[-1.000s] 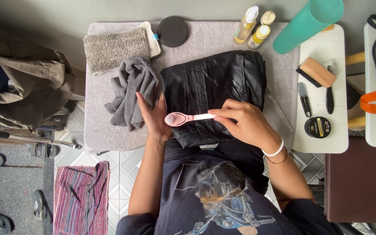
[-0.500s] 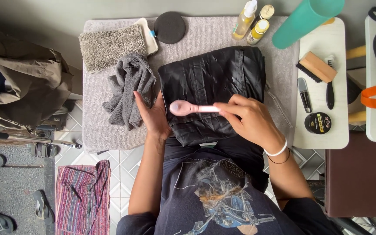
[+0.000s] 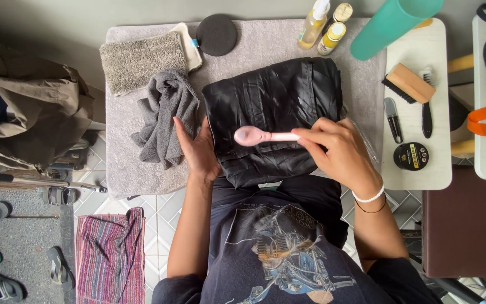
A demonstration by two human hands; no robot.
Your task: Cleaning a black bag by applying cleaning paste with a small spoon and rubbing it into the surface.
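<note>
A folded black shiny garment [image 3: 274,112] lies on a grey padded table [image 3: 265,45]. My right hand [image 3: 338,152] grips the handle of a pink long-handled brush [image 3: 260,135], whose round head rests over the garment's left part. My left hand [image 3: 198,149] lies flat with fingers spread against the garment's left edge, next to a crumpled grey cloth [image 3: 164,115].
A grey towel [image 3: 136,62] and a black round pad [image 3: 216,34] sit at the table's back. Two yellow bottles [image 3: 324,25] and a teal cylinder [image 3: 392,22] stand at back right. A white side table [image 3: 442,163] carries a wooden brush [image 3: 409,81], small brushes and a round tin [image 3: 411,156].
The pink brush has moved up and to the right over the garment, along with my right hand. My left hand stays at the garment's left edge.
</note>
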